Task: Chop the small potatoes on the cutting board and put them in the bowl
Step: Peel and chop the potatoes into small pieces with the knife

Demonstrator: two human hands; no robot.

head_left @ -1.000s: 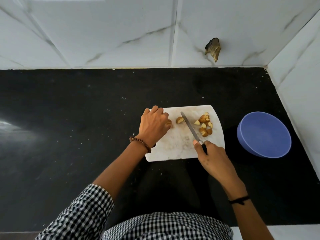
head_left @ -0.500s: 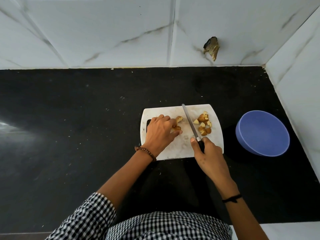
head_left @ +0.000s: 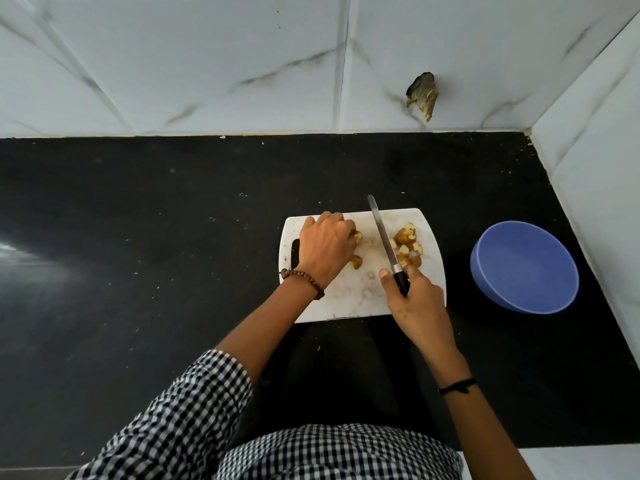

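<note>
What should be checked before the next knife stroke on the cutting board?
1. Right hand grips the knife handle: ok.
2. Left hand holds a potato piece: ok.
3. Left fingers clear of the blade: ok, a gap shows.
4. Chopped pile sits right of the blade, out of the cut: ok.
5. Cutting board flat on the counter: ok.
6. Blue bowl empty: ok.

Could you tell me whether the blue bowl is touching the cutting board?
Apart. The head view shows a strip of black counter between the cutting board and the bowl.
</note>
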